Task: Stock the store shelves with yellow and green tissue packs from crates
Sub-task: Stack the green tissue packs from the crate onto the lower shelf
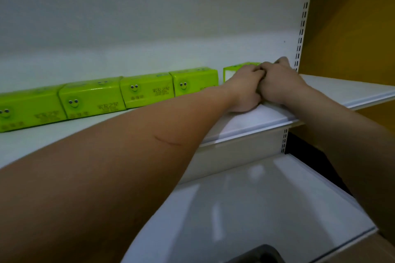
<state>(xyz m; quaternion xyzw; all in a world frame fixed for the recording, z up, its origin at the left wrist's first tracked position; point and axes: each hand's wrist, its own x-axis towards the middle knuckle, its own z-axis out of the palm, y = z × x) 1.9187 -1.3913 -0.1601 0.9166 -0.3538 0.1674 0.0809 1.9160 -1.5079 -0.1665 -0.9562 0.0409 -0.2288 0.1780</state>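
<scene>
Both hands, left hand (243,87) and right hand (277,83), touched, fingers curled over green tissue pack (232,71) at upper shelf (245,126) rear; four matching packs (119,97) lined leftward against back panel (149,28).

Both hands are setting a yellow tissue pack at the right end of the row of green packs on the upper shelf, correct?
Not quite: the head view shows the pack under the left hand and right hand is green, not yellow. It does sit at the right end of the row of green packs on the upper shelf.
</scene>
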